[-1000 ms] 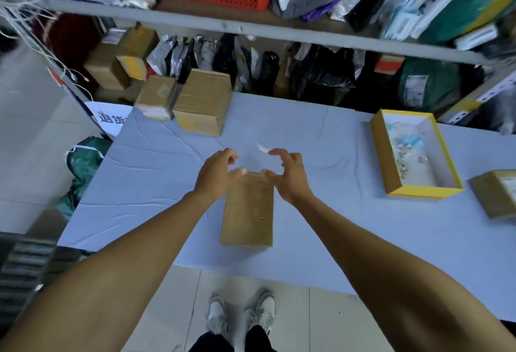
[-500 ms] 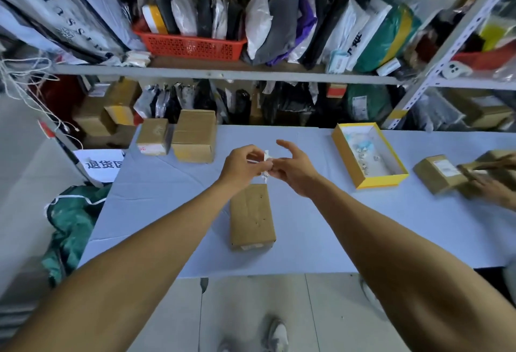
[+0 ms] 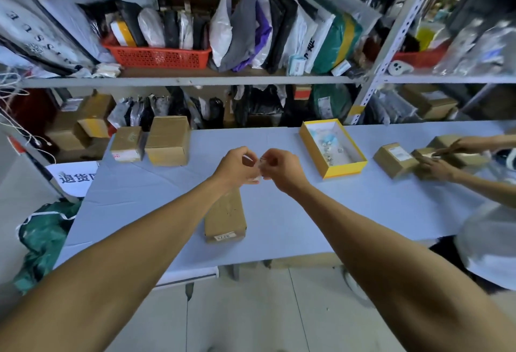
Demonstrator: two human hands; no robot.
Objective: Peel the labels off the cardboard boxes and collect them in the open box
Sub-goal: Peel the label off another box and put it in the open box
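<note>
My 2 hands, left hand (image 3: 237,166) and right hand (image 3: 282,169), pinch the peeled label (image 3: 258,178); open box (image 3: 346,169) lies rightward, nearer my right hand.

A storeroom packed with parcels, seen from our standing spot

Beyond our fingertips we see a metal shelving rack (image 3: 195,81) crammed with soft mailer bags (image 3: 259,30) and a red basket (image 3: 159,57); below our fingers stretches a table under a pale blue cloth (image 3: 145,192), and nearer us a light tiled floor (image 3: 251,310). Left of our fingers, a white sign (image 3: 74,177) leans beside a green bag (image 3: 44,237). The light is even and soft.
</note>
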